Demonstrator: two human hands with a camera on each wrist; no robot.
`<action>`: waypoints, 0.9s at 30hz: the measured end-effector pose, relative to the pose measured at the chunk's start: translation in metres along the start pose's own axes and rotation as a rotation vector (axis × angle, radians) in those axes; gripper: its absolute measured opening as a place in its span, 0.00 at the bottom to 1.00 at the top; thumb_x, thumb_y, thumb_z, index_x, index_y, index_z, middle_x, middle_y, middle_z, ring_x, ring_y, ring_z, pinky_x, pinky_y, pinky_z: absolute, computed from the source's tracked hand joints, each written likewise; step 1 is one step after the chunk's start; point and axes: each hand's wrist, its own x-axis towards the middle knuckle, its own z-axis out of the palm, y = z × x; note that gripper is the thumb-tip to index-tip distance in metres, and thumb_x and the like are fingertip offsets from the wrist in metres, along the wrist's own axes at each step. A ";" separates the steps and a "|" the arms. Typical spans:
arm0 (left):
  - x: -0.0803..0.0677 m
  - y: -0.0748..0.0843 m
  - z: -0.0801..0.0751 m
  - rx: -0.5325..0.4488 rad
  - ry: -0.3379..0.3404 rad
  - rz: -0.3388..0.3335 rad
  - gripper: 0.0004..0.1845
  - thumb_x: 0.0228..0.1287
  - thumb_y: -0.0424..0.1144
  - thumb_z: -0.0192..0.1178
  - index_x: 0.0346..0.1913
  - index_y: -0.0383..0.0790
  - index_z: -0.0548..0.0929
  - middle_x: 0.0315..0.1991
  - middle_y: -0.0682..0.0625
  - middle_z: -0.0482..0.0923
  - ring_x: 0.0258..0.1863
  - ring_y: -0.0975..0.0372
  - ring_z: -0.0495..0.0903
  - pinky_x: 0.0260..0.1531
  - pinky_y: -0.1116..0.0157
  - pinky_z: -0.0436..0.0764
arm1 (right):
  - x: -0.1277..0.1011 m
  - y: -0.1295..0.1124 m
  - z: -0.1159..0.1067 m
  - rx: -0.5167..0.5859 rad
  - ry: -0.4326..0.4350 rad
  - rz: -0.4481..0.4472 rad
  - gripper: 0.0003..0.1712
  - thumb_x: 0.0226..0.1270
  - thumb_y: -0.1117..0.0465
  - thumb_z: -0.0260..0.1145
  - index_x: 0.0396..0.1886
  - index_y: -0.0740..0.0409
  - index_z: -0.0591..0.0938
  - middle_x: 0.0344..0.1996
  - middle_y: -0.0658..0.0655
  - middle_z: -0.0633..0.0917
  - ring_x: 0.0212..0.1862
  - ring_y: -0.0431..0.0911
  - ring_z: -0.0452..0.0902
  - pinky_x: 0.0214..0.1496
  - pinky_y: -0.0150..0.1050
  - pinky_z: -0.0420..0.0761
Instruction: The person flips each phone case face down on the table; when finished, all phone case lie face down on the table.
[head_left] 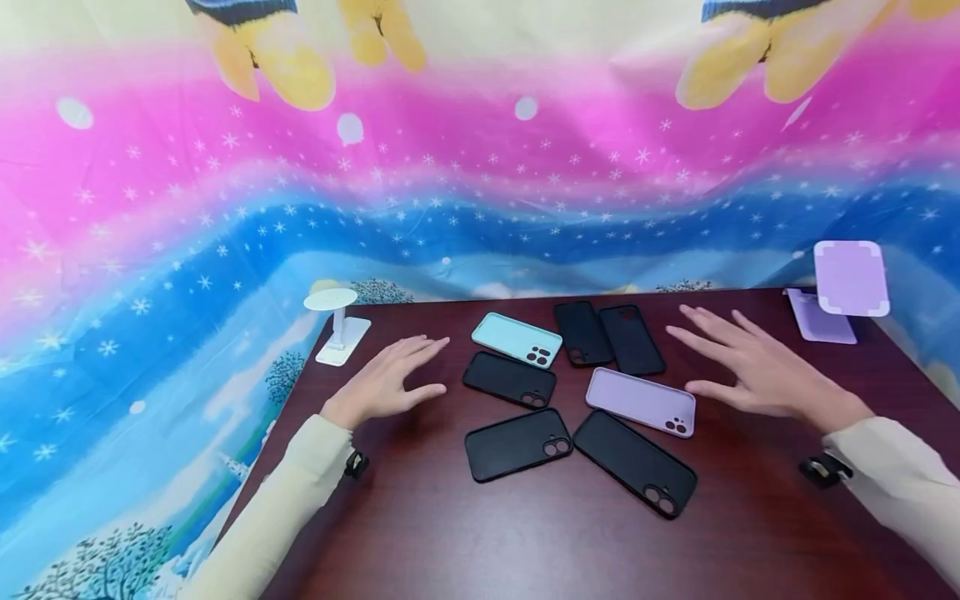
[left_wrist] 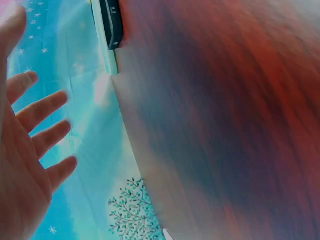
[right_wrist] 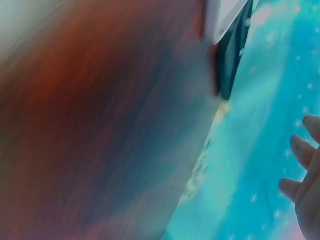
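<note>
Several phone cases lie in a loose cluster on the dark wooden table (head_left: 525, 533): a mint one (head_left: 516, 339), a lilac one (head_left: 640, 402) and several black ones, such as the nearest black case (head_left: 633, 462). My left hand (head_left: 390, 382) hovers flat over the table left of the cluster, fingers straight, holding nothing. My right hand (head_left: 742, 367) is spread flat to the right of the cluster, also empty. In the left wrist view the left hand (left_wrist: 30, 150) shows with spread fingers. The right wrist view is blurred, with the right hand's fingertips (right_wrist: 305, 185) at the edge.
A white phone stand (head_left: 337, 325) sits at the table's back left corner. A lilac stand (head_left: 843, 287) stands at the back right. A bright pink and blue starry cloth (head_left: 225, 208) hangs behind and drapes off the table's left side.
</note>
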 end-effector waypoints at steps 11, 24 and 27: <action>0.023 0.012 0.016 -0.088 -0.077 0.017 0.32 0.71 0.52 0.65 0.75 0.52 0.72 0.64 0.50 0.80 0.64 0.57 0.78 0.66 0.51 0.77 | 0.065 -0.052 0.018 0.158 0.011 -0.050 0.27 0.65 0.55 0.76 0.63 0.49 0.84 0.61 0.55 0.84 0.64 0.55 0.78 0.69 0.59 0.74; 0.034 0.015 0.037 -0.068 -0.140 0.022 0.19 0.72 0.48 0.65 0.62 0.50 0.84 0.53 0.52 0.82 0.51 0.59 0.80 0.55 0.57 0.80 | 0.119 -0.097 0.057 0.258 -0.228 -0.120 0.17 0.68 0.58 0.73 0.56 0.49 0.88 0.46 0.51 0.88 0.44 0.42 0.85 0.47 0.42 0.83; 0.036 0.014 0.039 -0.040 -0.127 0.032 0.17 0.72 0.48 0.65 0.60 0.50 0.85 0.54 0.52 0.83 0.55 0.59 0.80 0.58 0.56 0.80 | 0.127 -0.100 0.059 0.286 -0.284 -0.115 0.17 0.70 0.60 0.71 0.57 0.49 0.87 0.49 0.50 0.88 0.47 0.41 0.85 0.47 0.41 0.85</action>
